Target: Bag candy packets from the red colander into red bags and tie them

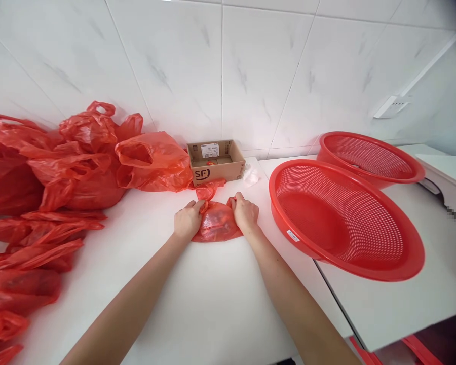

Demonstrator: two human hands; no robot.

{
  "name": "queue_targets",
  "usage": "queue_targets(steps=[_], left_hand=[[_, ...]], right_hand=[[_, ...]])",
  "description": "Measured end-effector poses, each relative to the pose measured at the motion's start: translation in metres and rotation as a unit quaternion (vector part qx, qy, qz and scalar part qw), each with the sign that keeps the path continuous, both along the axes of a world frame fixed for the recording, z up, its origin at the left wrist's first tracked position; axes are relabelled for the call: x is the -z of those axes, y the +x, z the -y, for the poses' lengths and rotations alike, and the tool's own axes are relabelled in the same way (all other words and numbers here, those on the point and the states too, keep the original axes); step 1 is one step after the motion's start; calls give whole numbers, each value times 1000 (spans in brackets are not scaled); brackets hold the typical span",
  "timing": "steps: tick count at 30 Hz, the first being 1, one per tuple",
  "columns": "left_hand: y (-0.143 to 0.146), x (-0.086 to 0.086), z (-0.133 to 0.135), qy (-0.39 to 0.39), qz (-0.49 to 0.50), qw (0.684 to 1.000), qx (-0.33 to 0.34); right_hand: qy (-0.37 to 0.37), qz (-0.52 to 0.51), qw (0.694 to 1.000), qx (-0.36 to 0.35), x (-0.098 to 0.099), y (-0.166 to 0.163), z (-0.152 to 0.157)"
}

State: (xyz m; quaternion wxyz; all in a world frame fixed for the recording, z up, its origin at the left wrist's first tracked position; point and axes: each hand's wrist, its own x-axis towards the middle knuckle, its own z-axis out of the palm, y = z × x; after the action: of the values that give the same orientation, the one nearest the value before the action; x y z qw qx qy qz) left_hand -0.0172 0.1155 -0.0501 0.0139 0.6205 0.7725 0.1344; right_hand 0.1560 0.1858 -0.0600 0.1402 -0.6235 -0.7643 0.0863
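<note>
A small red plastic bag (217, 224) lies bunched on the white table (197, 299) in front of me. My left hand (188, 219) grips its left side with the fingers closed. Gripping the bag's right side, my right hand (245, 213) is closed as well. The bag's top trails toward an open cardboard box (216, 161) marked SF, which stands just behind it against the tiled wall.
A heap of red plastic bags (76, 157) fills the table's left side, with flatter ones (26, 258) along the left edge. Two red perforated basins (342, 218) (368, 154) lean at the right. A crumpled white scrap (251, 176) lies beside the box.
</note>
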Motion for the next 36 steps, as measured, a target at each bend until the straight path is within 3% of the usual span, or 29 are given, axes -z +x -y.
queue_targets(steps=[8, 14, 21, 26, 32, 36], left_hand=[[0, 6, 2, 16, 22, 1000, 8], [-8, 6, 13, 51, 132, 990, 2], [-31, -3, 37, 63, 374, 925, -13], [-33, -18, 74, 62, 463, 884, -15], [-33, -20, 87, 103, 463, 879, -43], [-39, -31, 83, 205, 374, 900, -87]], right_hand=[[15, 25, 1000, -1, -1, -1, 3], [24, 36, 999, 13, -4, 3, 6], [19, 44, 998, 39, -6, 11, 5], [11, 31, 999, 37, -5, 11, 3], [16, -12, 999, 33, -2, 16, 3], [22, -68, 997, 18, 0, 23, 2]])
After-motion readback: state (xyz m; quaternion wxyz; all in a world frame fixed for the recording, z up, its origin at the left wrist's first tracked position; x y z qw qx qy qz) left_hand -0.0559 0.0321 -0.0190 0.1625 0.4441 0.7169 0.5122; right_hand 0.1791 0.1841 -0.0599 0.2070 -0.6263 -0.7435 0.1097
